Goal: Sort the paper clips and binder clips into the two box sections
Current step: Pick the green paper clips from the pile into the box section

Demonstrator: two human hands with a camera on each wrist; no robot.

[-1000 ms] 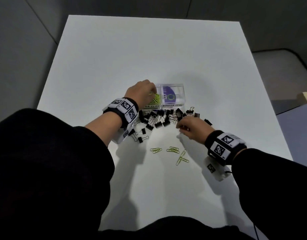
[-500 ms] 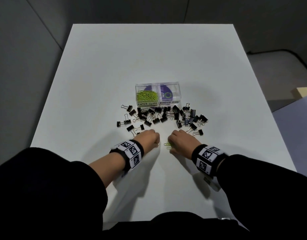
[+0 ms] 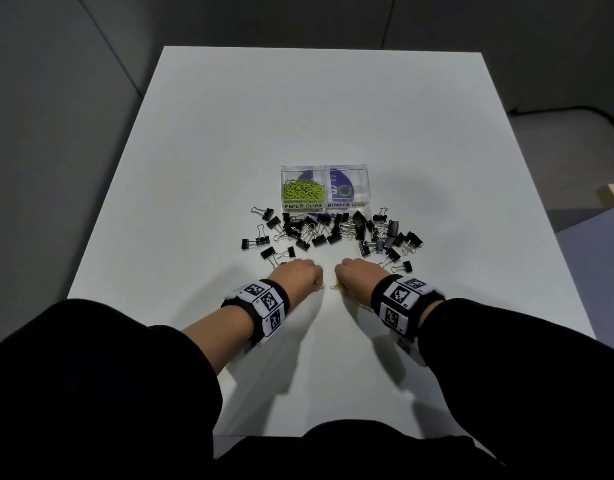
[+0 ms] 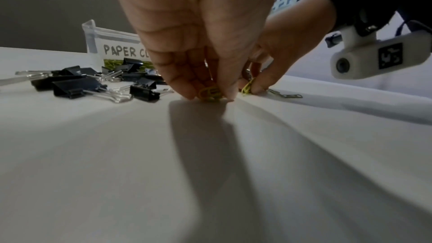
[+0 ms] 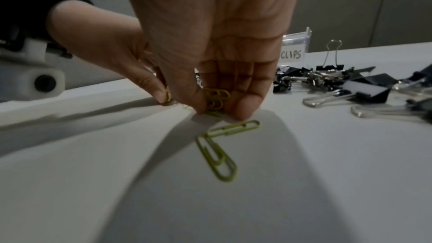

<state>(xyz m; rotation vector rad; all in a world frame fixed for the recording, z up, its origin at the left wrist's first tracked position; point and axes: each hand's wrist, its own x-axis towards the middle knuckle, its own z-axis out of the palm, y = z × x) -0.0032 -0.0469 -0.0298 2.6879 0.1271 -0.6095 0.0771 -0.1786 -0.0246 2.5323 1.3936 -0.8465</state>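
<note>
Both grips are closed in pinches low on the wide white surface (image 3: 208, 168): the left hand (image 3: 296, 274) holds yellow-green wire paper clips (image 4: 209, 93) between thumb and fingertips, and the right hand (image 3: 359, 274) holds a small bunch of the same clips (image 5: 216, 99).

Beyond the hands sits the clear plastic two-section box (image 3: 365, 188). Its section labelled PAPER CLIPS holds a heap of green clips (image 3: 302, 191), while the BINDER CLIPS section looks empty. By my reckoning the paper clips are nearly sorted and the binder clips not begun; the whole scatter of black binder clips with silver wire handles (image 3: 329, 233) lies just before the box.

Only the right wrist view shows two loose paper clips (image 5: 219, 151) lying under that hand; the head view hides them almost entirely.
</note>
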